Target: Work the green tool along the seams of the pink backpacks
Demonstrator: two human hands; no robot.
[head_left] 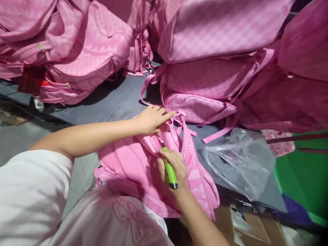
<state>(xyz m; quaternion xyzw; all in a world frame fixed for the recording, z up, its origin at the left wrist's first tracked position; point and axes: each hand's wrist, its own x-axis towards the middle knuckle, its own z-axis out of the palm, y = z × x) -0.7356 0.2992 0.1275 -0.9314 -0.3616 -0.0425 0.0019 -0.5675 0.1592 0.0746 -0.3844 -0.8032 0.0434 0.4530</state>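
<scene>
Head: green tool (169, 171) in right grip (178, 165), backpack (126, 159) below.

we see the nearest backpack (125, 157) in soft matt cloth with a dotted panel (147, 164), a smooth plastic pen-shaped tool (170, 172), a glossy, crinkled clear-plastic bag (241, 160), a matt tabletop (112, 100).

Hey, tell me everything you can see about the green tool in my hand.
The green tool is slim and pen-like, with a bright green, plastic-looking body, an orange-red marking, a black butt end and a dark collar below a narrow pale tip. It lies in the grip of your right hand, above the pink backpack, butt end towards you and tip pointing away, near your left hand. Whether the tip touches the fabric, I can't tell.
</scene>
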